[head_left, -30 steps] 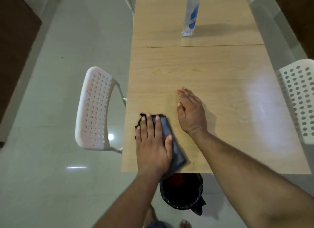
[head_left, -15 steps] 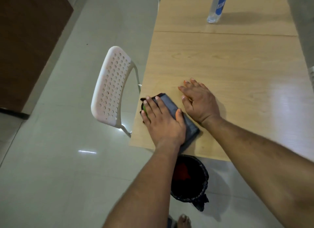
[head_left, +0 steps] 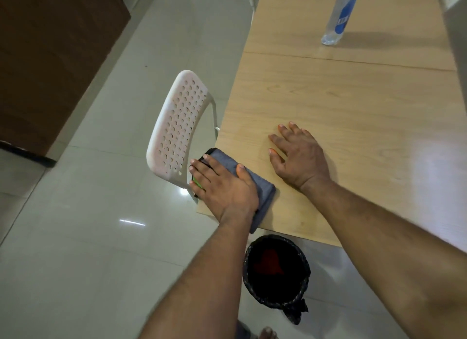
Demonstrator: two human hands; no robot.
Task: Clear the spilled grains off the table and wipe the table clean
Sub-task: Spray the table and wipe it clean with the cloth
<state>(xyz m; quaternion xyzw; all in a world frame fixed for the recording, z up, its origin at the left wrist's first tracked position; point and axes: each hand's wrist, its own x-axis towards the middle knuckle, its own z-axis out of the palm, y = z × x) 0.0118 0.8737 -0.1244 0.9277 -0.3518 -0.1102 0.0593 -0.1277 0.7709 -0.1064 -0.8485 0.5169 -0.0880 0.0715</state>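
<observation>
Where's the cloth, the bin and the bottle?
cloth [head_left: 262,190], head view, bare grey part beside the thumb
bin [head_left: 276,271], head view, dark inside
bottle [head_left: 341,17], head view, blue label

The table [head_left: 353,116] is a light wood-grain top, running from about 6 o'clock up toward 12 o'clock, with a straight seam crossing it near the far end. No grains can be made out on its surface. The cloth [head_left: 262,194] is a folded grey-blue pad with a bit of green showing at its left edge, lying flat at the table's near left corner, around 7 o'clock, with its near end hanging slightly over the table edge.
</observation>
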